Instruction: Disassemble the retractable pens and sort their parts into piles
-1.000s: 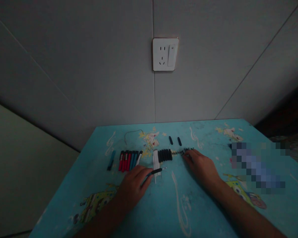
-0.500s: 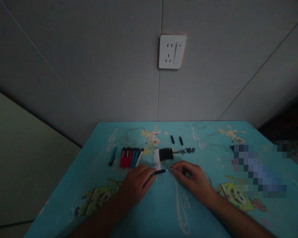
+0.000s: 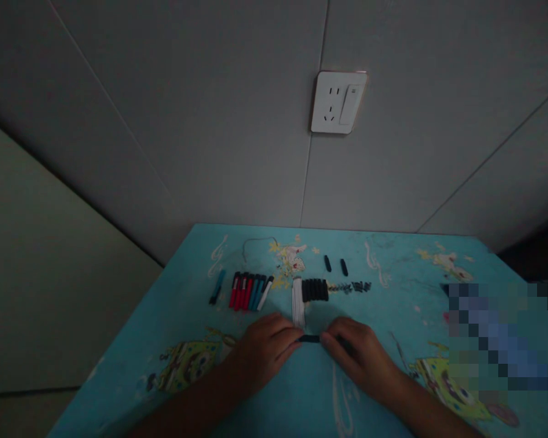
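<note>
A slim pen [image 3: 309, 339] with a dark front section lies level between my two hands, low over the table. My left hand [image 3: 270, 348] is closed round its left part, which the fingers hide. At its right end, the fingertips of my right hand [image 3: 358, 353] pinch the tip; any small part held there is hidden. Just beyond the pen is a bundle of thin white refills [image 3: 298, 303]. Beside them sits a row of short black pen pieces [image 3: 315, 290], and further right a scatter of tiny dark parts [image 3: 349, 287], perhaps springs.
Red, blue and white pen barrels [image 3: 249, 291] lie in a row at the left, with a single blue barrel [image 3: 217, 287] apart from them. Two dark pieces [image 3: 336, 266] lie further back. A blurred-out object [image 3: 497, 334] is at the right of the patterned table [image 3: 393, 316].
My right hand went from the tiny dark parts to the pen's tip and closed on it. The bare metallic tip seen earlier is now covered. The view has shifted slightly.
</note>
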Demonstrator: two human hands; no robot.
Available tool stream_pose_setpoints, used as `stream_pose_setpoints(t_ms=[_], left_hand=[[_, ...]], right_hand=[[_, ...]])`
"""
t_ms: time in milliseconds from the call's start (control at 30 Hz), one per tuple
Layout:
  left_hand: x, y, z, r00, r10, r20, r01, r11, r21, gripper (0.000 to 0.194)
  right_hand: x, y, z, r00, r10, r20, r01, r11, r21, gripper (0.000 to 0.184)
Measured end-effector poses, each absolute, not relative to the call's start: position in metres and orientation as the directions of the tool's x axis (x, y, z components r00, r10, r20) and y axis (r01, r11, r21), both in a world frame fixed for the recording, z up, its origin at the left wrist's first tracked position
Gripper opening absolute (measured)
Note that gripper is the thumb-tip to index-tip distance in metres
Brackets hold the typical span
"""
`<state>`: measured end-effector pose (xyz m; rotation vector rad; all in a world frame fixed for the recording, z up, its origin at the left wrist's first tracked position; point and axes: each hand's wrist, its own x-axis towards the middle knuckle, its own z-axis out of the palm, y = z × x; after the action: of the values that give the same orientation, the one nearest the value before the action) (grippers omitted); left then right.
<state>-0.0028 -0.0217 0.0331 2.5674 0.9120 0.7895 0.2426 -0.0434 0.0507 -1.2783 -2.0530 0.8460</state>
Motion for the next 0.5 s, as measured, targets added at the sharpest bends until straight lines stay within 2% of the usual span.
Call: stream_pose_setpoints(t_ms=[67, 133, 300, 433, 500], left_hand=[[-0.002, -0.023, 0.034, 0.665, 0.648, 0.371, 0.489, -0.753, 0.440, 0.019], [-0.002, -0.023, 0.035, 0.664, 0.654, 0.362, 0.505, -0.749, 0.429, 0.019], [-0.004, -0.022, 0.039, 0.649, 0.642, 0.409, 0.490, -0.763, 0.420, 0.020], [-0.004, -0.021, 0.042, 0.651, 0.625, 0.430, 0.476, -0.778, 0.410, 0.021], [-0.004, -0.021, 0.044, 0.602, 0.688, 0.405, 0.514, -0.722, 0.463, 0.023]], right_hand=[[0.244, -0.043, 0.049, -0.419, 0.897, 0.138, 0.583, 0.382, -0.717, 0.026], [0.245, -0.043, 0.049, -0.444, 0.883, 0.149, 0.580, 0.411, -0.703, 0.016], [0.246, -0.043, 0.052, -0.494, 0.838, 0.233, 0.542, 0.506, -0.671, 0.010], [0.245, -0.044, 0.053, -0.521, 0.809, 0.271, 0.543, 0.559, -0.626, 0.016], [0.245, -0.044, 0.053, -0.512, 0.801, 0.311, 0.540, 0.581, -0.608, 0.018]])
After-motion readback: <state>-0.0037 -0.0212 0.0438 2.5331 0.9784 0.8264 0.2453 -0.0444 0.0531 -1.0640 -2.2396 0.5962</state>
